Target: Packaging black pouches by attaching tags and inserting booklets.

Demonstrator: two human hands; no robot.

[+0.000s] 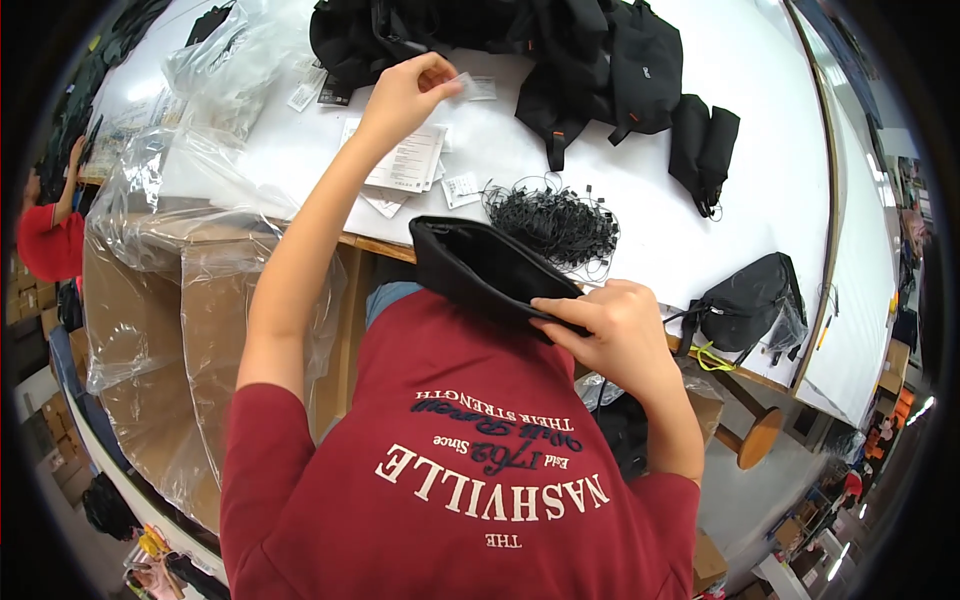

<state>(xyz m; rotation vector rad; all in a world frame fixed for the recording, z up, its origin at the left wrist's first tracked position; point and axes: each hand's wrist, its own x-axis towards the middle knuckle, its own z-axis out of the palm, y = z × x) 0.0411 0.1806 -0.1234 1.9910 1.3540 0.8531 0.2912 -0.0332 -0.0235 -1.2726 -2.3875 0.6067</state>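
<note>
Over the white table (760,190), my left hand (408,92) is closed in a pinch. Between its fingertips is a small translucent white packet (461,80); a small printed slip (482,88) lies right beside it. My right hand (615,325) grips one end of a black pouch (455,275), thumb and fingers on its rim. The pouch is held in front of my body at the table edge, its mouth gaping and its inside dark. Just beyond it sits a tangled heap of thin black cords (560,225). Printed white cards (410,160) lie below my left hand.
Black bags (640,75) are piled along the far side, with a black rolled bag (703,150) nearby. Another black bag (755,300) rests at the right edge. Clear plastic covers a cardboard box (140,310) at left. A person in red (52,240) stands far left.
</note>
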